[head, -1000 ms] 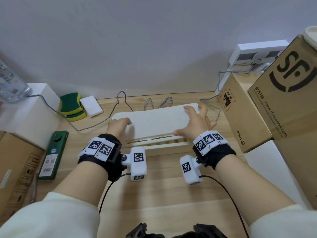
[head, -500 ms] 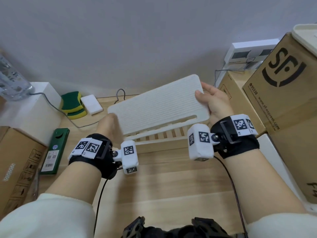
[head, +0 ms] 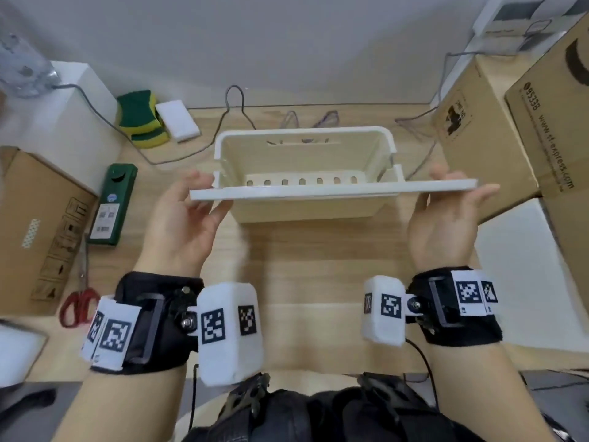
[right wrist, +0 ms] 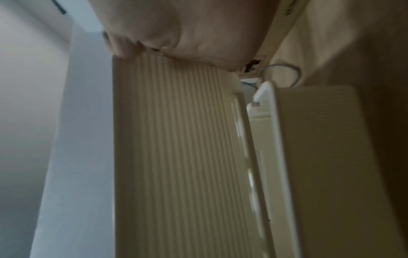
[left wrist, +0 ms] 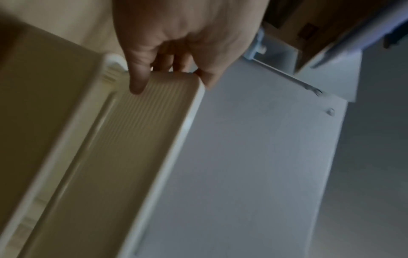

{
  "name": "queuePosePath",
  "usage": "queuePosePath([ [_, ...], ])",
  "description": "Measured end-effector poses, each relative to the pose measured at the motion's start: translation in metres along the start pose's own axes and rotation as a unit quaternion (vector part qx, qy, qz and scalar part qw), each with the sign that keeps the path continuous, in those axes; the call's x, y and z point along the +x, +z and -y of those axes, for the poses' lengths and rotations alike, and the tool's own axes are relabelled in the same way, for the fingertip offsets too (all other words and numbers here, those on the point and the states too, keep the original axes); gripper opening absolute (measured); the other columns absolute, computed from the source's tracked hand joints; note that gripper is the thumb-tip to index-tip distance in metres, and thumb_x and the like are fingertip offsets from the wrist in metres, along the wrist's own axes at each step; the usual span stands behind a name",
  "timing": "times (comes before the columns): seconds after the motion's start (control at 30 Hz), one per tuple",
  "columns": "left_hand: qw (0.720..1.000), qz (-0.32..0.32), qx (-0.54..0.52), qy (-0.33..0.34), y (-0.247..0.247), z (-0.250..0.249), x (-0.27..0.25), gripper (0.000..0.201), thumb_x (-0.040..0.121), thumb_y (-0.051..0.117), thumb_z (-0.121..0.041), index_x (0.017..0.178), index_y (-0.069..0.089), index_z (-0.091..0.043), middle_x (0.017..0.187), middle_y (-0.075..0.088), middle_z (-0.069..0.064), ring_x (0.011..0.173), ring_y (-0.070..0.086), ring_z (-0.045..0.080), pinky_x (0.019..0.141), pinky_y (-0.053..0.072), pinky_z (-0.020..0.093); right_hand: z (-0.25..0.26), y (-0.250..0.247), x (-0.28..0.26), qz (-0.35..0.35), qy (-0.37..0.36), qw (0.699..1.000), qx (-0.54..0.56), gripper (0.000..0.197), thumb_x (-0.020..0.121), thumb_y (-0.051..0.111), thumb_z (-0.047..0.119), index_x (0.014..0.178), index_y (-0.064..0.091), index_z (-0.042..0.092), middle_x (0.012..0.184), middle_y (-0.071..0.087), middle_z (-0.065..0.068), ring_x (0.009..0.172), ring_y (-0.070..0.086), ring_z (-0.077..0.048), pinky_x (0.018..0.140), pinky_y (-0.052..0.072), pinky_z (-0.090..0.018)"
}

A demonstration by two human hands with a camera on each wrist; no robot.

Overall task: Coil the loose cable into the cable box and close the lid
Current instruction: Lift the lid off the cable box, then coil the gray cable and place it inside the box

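Observation:
The white cable box [head: 306,135] stands uncovered on the wooden table, nothing visible inside it. Its ribbed white lid [head: 331,190] hovers edge-on above the box's near rim. My left hand [head: 194,199] grips the lid's left end, thumb on the ribbed face [left wrist: 137,87]. My right hand [head: 455,196] grips the right end, and the ribbed lid [right wrist: 176,139] fills the right wrist view beside the box [right wrist: 309,139]. The loose grey cable [head: 236,100] lies on the table behind the box, running left and right.
Cardboard boxes [head: 516,122] crowd the right side. On the left are a white box [head: 54,116], green-yellow sponges [head: 140,116], a white block [head: 178,119], a green case [head: 111,202], a cardboard box [head: 35,224] and red scissors [head: 79,301].
The lid sat on the box a second ago. Both hands lifted it off, tilted it up, and now hold it level, edge-on, nearer me, with palms turned up.

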State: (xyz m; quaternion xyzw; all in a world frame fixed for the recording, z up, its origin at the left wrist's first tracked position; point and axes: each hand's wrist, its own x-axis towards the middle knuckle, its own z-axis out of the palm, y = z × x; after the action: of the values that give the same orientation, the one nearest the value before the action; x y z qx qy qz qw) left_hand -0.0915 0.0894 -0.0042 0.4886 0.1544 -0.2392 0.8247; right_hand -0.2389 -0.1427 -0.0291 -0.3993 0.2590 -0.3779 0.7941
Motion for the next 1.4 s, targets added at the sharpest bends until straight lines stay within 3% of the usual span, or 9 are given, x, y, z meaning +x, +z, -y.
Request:
queuePosePath([
  [0.13, 0.996, -0.045, 0.044, -0.056, -0.014, 0.020, -0.007, 0.039, 0.076, 0.025, 0.012, 0.091, 0.050, -0.015, 0.090, 0.052, 0.000, 0.088, 0.057, 0.016, 0.060, 0.054, 0.018, -0.022, -0.035, -0.022, -0.020, 0.058, 0.996, 0.057, 0.054, 0.080, 0.023, 0.068, 0.070, 0.042, 0.018, 0.104, 0.047, 0.000, 0.104, 0.050, -0.022, 0.078, 0.044, -0.027],
  [0.27, 0.985, -0.061, 0.135, -0.090, -0.036, 0.038, -0.008, 0.070, 0.064, 0.023, 0.018, 0.121, 0.049, -0.014, 0.096, 0.057, 0.006, 0.087, 0.057, 0.022, 0.070, 0.049, 0.030, -0.055, -0.067, -0.034, -0.165, 0.141, 0.976, -0.032, 0.024, 0.081, 0.056, 0.035, 0.062, 0.048, 0.022, 0.087, 0.063, 0.001, 0.085, 0.062, -0.019, 0.068, 0.048, -0.026],
  [0.4, 0.964, -0.092, 0.235, -0.084, -0.054, 0.060, -0.002, 0.062, 0.065, 0.027, 0.019, 0.098, 0.058, -0.023, 0.088, 0.063, 0.001, 0.084, 0.055, 0.019, 0.068, 0.042, 0.030, -0.080, -0.084, -0.031, -0.247, 0.159, 0.931, -0.218, 0.006, 0.084, 0.057, 0.013, 0.083, 0.059, 0.019, 0.075, 0.061, 0.006, 0.069, 0.059, -0.009, 0.065, 0.050, -0.026],
  [0.53, 0.955, -0.110, 0.264, -0.079, -0.065, 0.083, 0.014, 0.045, 0.072, 0.038, 0.008, 0.094, 0.063, -0.022, 0.092, 0.066, 0.003, 0.092, 0.057, 0.021, 0.073, 0.045, 0.027, -0.100, -0.089, -0.026, -0.188, 0.176, 0.897, -0.360, 0.045, 0.082, 0.057, 0.008, 0.126, 0.045, 0.012, 0.090, 0.059, 0.005, 0.095, 0.058, -0.019, 0.089, 0.048, -0.035],
  [0.7, 0.961, -0.104, 0.231, -0.115, -0.064, 0.092, 0.024, 0.054, 0.081, 0.039, 0.007, 0.134, 0.038, 0.005, 0.110, 0.062, 0.024, 0.073, 0.056, 0.013, 0.074, 0.045, 0.022, -0.103, -0.092, -0.019, -0.134, 0.195, 0.839, -0.490, 0.050, 0.062, 0.057, 0.032, 0.111, 0.060, 0.026, 0.122, 0.059, -0.004, 0.108, 0.058, -0.023, 0.098, 0.047, -0.047],
  [0.8, 0.968, -0.178, 0.161, -0.069, -0.065, 0.078, 0.033, 0.060, 0.088, 0.039, 0.004, 0.144, 0.018, -0.002, 0.083, 0.054, 0.005, 0.064, 0.057, 0.007, 0.062, 0.047, 0.018, -0.083, -0.087, -0.003, -0.147, 0.184, 0.837, -0.493, 0.036, 0.058, 0.056, 0.036, 0.092, 0.063, 0.039, 0.125, 0.054, -0.002, 0.112, 0.055, -0.020, 0.102, 0.044, -0.045],
  [0.97, 0.938, -0.199, 0.256, 0.124, -0.030, 0.019, 0.049, 0.048, 0.087, 0.042, -0.005, 0.134, 0.040, -0.015, 0.113, 0.051, -0.003, 0.091, 0.054, 0.003, 0.088, 0.042, 0.020, -0.021, -0.038, 0.037, -0.147, 0.038, 0.878, -0.454, 0.027, 0.081, 0.054, 0.012, 0.104, 0.059, 0.024, 0.119, 0.054, -0.002, 0.105, 0.050, -0.012, 0.078, 0.037, -0.009],
  [1.1, 0.906, -0.106, 0.386, 0.137, 0.005, 0.012, 0.079, 0.058, 0.080, 0.050, -0.005, 0.135, 0.037, -0.018, 0.136, 0.045, 0.002, 0.126, 0.041, 0.014, 0.102, 0.036, 0.028, -0.007, 0.016, 0.075, -0.066, -0.021, 0.884, -0.462, 0.022, 0.078, 0.053, 0.014, 0.089, 0.056, 0.033, 0.120, 0.055, -0.002, 0.108, 0.051, -0.013, 0.099, 0.042, -0.028],
  [1.4, 0.887, -0.048, 0.455, 0.068, 0.026, 0.016, 0.116, 0.063, 0.084, 0.047, -0.008, 0.141, 0.027, -0.024, 0.144, 0.044, 0.005, 0.123, 0.048, 0.022, 0.106, 0.039, 0.046, -0.033, 0.072, 0.124, 0.144, 0.112, 0.736, -0.652, 0.031, 0.084, 0.056, 0.030, 0.115, 0.053, 0.032, 0.141, 0.034, -0.002, 0.137, 0.021, -0.024, 0.114, 0.019, -0.046],
])
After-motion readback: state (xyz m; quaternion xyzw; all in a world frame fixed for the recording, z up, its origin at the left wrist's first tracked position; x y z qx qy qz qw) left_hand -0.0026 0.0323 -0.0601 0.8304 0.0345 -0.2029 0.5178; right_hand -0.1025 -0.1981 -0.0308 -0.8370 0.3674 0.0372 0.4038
